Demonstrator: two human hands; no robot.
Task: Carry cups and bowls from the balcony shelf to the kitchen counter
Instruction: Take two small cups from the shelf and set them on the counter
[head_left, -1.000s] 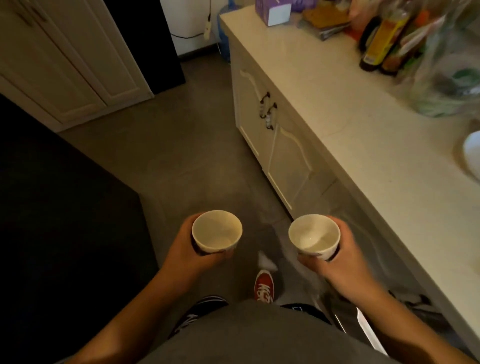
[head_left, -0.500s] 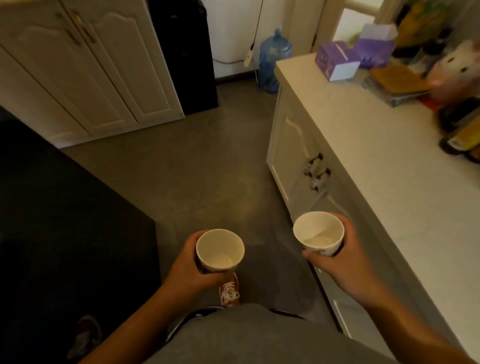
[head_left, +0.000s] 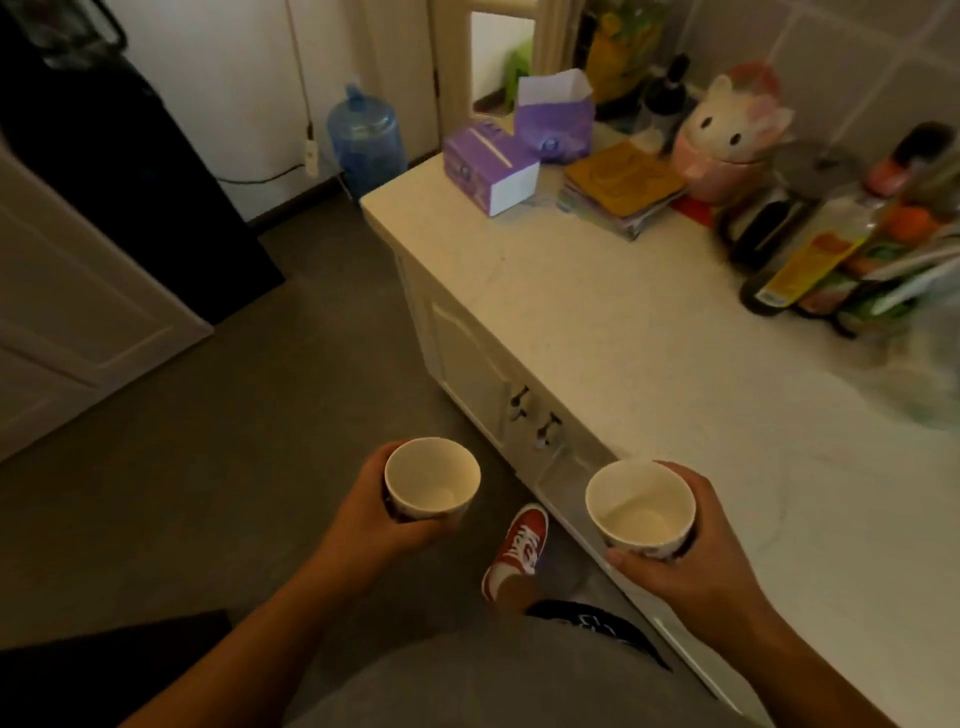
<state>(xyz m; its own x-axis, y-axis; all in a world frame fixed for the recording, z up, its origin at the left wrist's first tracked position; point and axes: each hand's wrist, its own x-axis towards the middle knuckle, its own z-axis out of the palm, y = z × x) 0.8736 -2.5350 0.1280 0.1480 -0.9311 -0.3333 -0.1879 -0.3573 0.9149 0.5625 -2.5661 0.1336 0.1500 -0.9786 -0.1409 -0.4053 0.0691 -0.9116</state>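
I hold two small white cups, both upright and empty. My left hand (head_left: 371, 519) is wrapped around the left cup (head_left: 432, 480) above the grey floor. My right hand (head_left: 691, 561) grips the right cup (head_left: 640, 506) from its right side, right at the front edge of the pale kitchen counter (head_left: 597, 322), which runs along my right.
The counter's far end holds purple tissue boxes (head_left: 491, 166), a stack of books (head_left: 623, 187), a pink cat-shaped jar (head_left: 727, 135), bottles (head_left: 810, 249) and a plastic bag (head_left: 924, 374). A blue water jug (head_left: 366, 140) stands on the floor ahead. White cupboards and a black appliance (head_left: 119, 171) are on the left.
The view has swung up and to the right along the counter. Both cups stay in my hands, and the right cup now sits closer to the counter edge.
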